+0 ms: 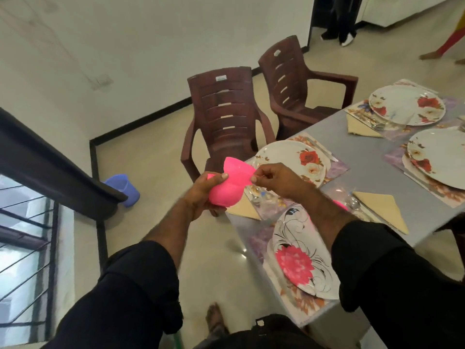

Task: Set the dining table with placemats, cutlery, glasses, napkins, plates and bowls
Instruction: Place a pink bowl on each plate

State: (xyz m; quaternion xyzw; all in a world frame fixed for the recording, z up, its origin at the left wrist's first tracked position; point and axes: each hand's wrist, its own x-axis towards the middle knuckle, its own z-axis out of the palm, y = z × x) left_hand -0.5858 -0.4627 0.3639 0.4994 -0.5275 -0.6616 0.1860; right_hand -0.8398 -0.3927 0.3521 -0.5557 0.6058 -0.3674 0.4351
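Observation:
My left hand [203,191] grips a stack of pink plastic bowls [226,191] from below, just off the table's left corner. My right hand [274,178] pinches the rim of the top pink bowl [237,171], which is tilted up out of the stack. On the grey table [372,170] lie floral placemats with plates: a pink-flower plate [299,258] nearest me, a red-rose plate [294,159] beyond it, and two more plates [407,104] [440,157] farther right. Beige napkins [382,207] and cutlery lie beside the plates. A glass [339,195] is partly hidden by my right forearm.
Two brown plastic chairs [224,122] [297,81] stand at the table's far side. A blue bucket [123,188] sits on the floor by a dark railing [50,162] on the left. People's legs [339,21] show at the top right. My bare foot [214,318] is below.

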